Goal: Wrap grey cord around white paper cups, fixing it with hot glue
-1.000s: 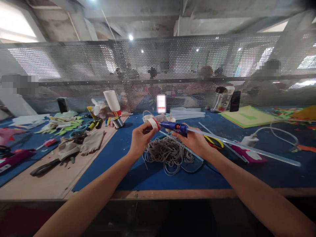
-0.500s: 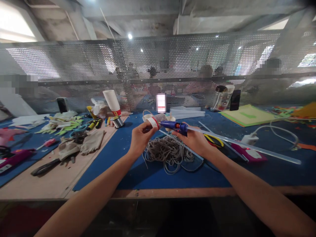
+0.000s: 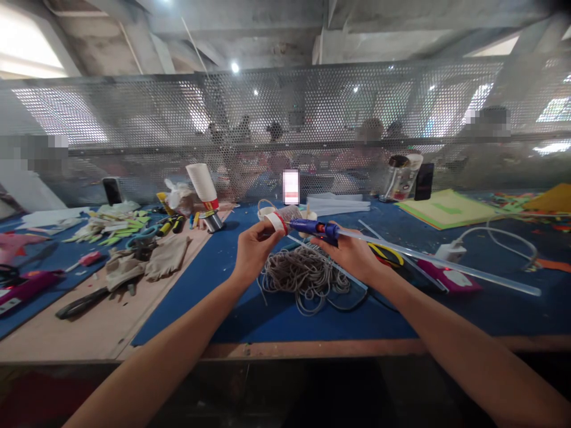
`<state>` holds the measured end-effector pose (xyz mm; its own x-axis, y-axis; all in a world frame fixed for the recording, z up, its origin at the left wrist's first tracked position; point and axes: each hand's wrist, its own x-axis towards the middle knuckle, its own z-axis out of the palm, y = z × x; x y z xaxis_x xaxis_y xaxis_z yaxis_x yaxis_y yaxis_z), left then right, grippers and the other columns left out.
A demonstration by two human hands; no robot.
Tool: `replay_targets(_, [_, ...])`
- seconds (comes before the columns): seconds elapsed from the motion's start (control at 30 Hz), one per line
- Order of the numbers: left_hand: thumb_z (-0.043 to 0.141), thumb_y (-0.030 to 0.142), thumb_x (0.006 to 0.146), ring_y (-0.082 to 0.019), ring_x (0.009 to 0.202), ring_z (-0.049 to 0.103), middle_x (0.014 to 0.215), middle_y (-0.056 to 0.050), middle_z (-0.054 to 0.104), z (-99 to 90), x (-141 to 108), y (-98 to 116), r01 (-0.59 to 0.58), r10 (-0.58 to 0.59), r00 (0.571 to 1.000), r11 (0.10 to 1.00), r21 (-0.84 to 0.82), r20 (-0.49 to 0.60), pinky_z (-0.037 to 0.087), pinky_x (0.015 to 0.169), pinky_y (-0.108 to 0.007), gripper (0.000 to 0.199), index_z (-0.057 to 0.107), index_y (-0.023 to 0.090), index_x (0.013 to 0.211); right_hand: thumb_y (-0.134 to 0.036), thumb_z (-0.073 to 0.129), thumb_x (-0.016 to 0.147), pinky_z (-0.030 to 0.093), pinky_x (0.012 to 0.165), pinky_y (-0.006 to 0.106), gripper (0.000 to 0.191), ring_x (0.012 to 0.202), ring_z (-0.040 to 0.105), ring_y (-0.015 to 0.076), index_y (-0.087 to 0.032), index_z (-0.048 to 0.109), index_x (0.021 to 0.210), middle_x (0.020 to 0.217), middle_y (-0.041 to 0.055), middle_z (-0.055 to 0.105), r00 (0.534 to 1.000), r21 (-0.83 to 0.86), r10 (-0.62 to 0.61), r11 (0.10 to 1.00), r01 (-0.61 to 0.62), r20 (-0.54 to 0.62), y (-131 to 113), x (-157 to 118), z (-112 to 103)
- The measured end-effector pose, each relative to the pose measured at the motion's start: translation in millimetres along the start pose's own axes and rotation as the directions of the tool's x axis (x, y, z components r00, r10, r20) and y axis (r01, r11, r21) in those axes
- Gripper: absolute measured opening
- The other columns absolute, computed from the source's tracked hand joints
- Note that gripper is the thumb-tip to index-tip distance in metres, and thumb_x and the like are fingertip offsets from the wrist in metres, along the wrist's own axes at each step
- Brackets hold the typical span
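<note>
My left hand is closed on a paper cup with a white and red rim, tilted on its side. Grey cord is wound around part of the cup's wall. In my right hand is a blue hot glue gun, its nozzle at the cord-wrapped side of the cup; whether it touches I cannot tell. A long clear glue stick sticks out of the gun's back end. Below both hands a loose heap of grey cord lies on the blue mat.
Left of me are a stack of paper cups, work gloves and black-handled scissors. A lit phone stands behind the cup. On the right lie a purple power strip and yellow-green sheets. A perforated metal screen bounds the back.
Hardly anything differs. The back end of the glue stick has shifted very slightly left; both hands keep their places on the cup and the glue gun.
</note>
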<state>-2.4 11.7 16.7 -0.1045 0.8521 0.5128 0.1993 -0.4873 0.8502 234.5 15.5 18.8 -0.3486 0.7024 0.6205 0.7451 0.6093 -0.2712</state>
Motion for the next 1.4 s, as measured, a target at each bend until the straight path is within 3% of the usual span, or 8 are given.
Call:
replay_targets(0.7, [0.075, 0.031, 0.074, -0.018, 0.082, 0.067, 0.091, -0.006, 0.076, 0.2, 0.5, 0.9, 0.010, -0.011, 1.000, 0.999, -0.036, -0.025, 0.052, 0.082, -0.030, 0.026, 0.075, 0.014, 0.094, -0.059, 0.047, 0.093, 0.043, 0.063, 0.034, 0.042, 0.075, 0.068, 0.0254, -0.025, 0.063, 0.113, 0.085, 0.0064, 0.073, 1.000, -0.008, -0.002, 1.000, 0.002, 0.008, -1.2, -0.7, -1.9])
replay_targets(1.4, [0.078, 0.030, 0.072, -0.016, 0.078, 0.064, 0.089, -0.005, 0.074, -0.2, 3.8, -7.8, 0.046, -0.052, 0.998, 0.988, -0.147, -0.036, 0.050, 0.075, -0.028, 0.027, 0.076, 0.014, 0.094, -0.059, 0.047, 0.093, 0.042, 0.061, 0.035, 0.045, 0.071, 0.067, 0.0255, -0.023, 0.063, 0.114, 0.082, 0.0075, 0.072, 1.000, -0.030, -0.005, 1.000, 0.005, 0.024, -1.0, -0.2, -2.3])
